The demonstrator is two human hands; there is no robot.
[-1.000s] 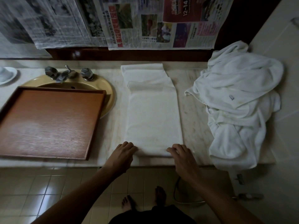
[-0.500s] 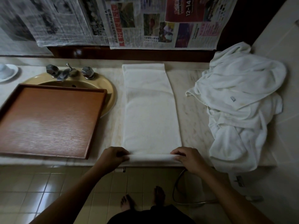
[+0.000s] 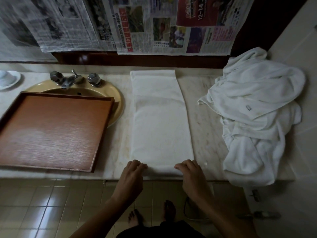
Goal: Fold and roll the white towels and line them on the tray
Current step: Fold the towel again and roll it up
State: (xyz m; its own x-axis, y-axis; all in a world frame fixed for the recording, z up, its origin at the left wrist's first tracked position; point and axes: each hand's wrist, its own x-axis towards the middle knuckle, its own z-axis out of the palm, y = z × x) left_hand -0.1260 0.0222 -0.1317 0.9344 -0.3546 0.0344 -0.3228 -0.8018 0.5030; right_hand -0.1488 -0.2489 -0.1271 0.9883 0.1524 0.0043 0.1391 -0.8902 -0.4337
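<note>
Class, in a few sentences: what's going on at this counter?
A person is rolling a folded white towel on the counter. The left hand and right hand grip its near end, where a small roll has begun. A heap of towels lies to the right. No towel is on the wooden tray yet.

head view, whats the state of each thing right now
folded towel: flat long strip, near end turned into a small roll
left hand: fingers curled on the towel's near end
right hand: same, at the other corner
tray: no towels on it yet
towel pile: crumpled, unfolded
</note>
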